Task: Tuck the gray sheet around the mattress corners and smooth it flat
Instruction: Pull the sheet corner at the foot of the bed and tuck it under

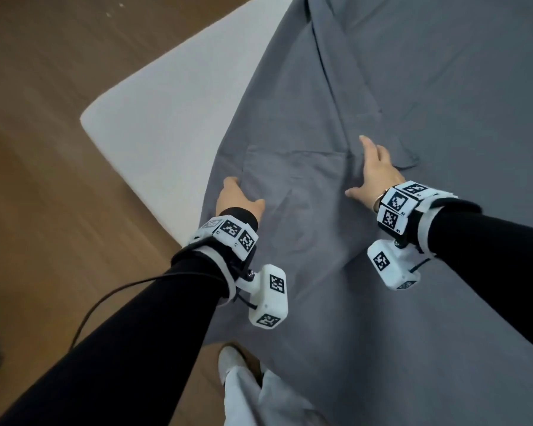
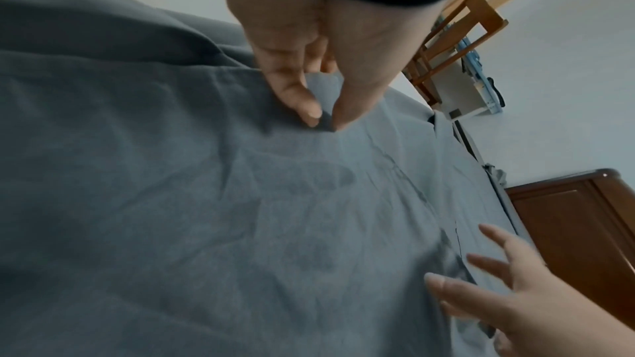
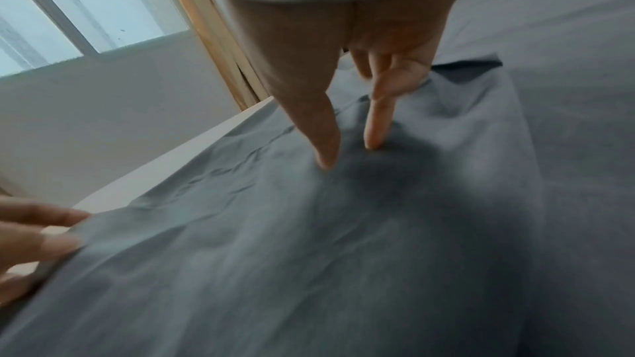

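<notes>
One gray sheet lay rumpled over one white mattress, whose near-left corner stayed bare. Two hands worked it: the left hand rested at the sheet's edge, fingers loosely bent; the right hand pressed flat, fingers spread. A wooden floor lay alongside.

Wooden floor, wooden chair, brown cabinet, window

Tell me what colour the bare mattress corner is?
White mattress; the head view shows it best.
</notes>
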Available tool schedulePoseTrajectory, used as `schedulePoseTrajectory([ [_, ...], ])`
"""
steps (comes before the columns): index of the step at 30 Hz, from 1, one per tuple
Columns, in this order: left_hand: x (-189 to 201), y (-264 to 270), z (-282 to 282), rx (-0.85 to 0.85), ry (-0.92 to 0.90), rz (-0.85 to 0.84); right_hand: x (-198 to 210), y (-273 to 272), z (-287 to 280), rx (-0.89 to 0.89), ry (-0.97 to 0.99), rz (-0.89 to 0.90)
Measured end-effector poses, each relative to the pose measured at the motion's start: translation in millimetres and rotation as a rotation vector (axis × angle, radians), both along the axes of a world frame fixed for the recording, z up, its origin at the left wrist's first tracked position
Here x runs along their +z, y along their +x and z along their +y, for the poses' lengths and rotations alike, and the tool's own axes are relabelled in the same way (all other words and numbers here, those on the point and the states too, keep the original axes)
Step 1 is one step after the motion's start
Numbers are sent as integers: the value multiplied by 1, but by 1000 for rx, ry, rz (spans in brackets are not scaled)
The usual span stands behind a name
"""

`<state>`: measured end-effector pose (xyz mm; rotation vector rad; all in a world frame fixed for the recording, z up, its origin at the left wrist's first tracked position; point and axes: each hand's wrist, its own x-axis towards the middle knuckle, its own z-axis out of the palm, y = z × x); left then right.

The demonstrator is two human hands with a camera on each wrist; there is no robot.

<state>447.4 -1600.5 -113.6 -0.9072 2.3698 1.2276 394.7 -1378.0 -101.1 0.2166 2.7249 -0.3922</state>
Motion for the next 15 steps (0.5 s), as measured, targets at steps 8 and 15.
schedulePoseTrajectory([
  [8,3,-18,-20,-74,-8,-17,-3,-9,-12,-6,77,-120],
  [15,23,-23,-93,113,62,35,32,-4,-121,-5,-76,102],
])
